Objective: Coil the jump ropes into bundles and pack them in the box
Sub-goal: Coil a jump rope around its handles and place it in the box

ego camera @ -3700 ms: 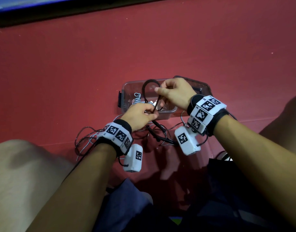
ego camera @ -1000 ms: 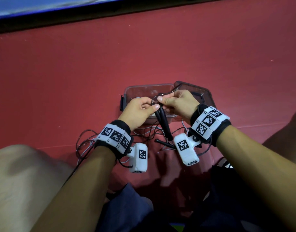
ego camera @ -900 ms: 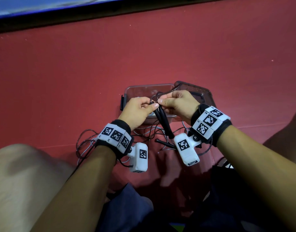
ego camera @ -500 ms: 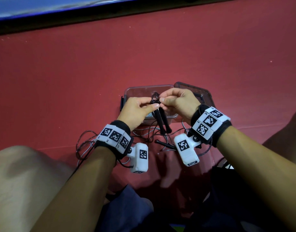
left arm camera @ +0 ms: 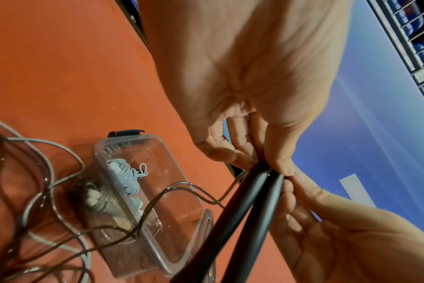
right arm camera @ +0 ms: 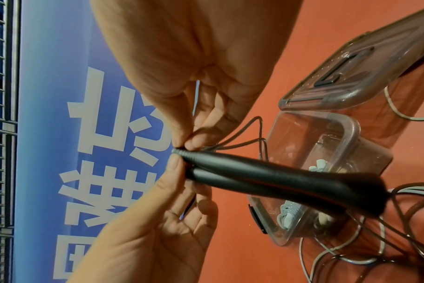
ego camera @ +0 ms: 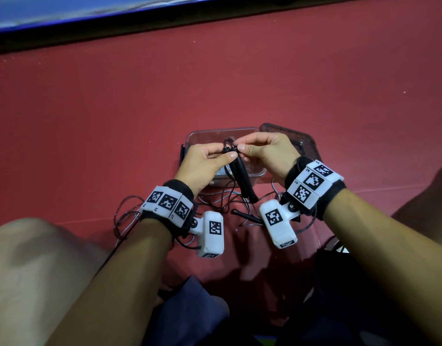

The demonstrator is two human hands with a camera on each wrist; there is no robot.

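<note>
A: Where is your left hand [ego camera: 203, 162]?

B: You have it raised over the box [ego camera: 210, 136], thumb and curled fingers pinching the top ends of the two black handles [ego camera: 242, 177]. The handles hang side by side, pointing down toward you.

A: And your right hand [ego camera: 267, 152]?

B: It meets the left at the same spot. From the right wrist view your thumb and forefinger pinch the thin black cord [right arm camera: 245, 134] right where it leaves the handle tips; small loops of it stick out past the fingers. The other fingers are loosely curled.

A: So both hands grip one rope?

B: Yes, the black rope. Its remaining cord trails down to the floor [ego camera: 115, 108] and lies in loose tangles [ego camera: 130, 213] between the box and your knees, mixed with a grey cord [left arm camera: 36, 145]. Another black handle [ego camera: 245, 214] lies on the floor near your right wrist.

A: What is in the box?

B: A pale grey coiled bundle [left arm camera: 127, 178] with whitish handles [left arm camera: 92, 199], at the end nearer you. The box is clear plastic, open, with a black clip [left arm camera: 125, 133] on its left end.

A: The lid?

B: The lid [ego camera: 302, 141] lies flat on the floor, touching the box on its right side.
</note>
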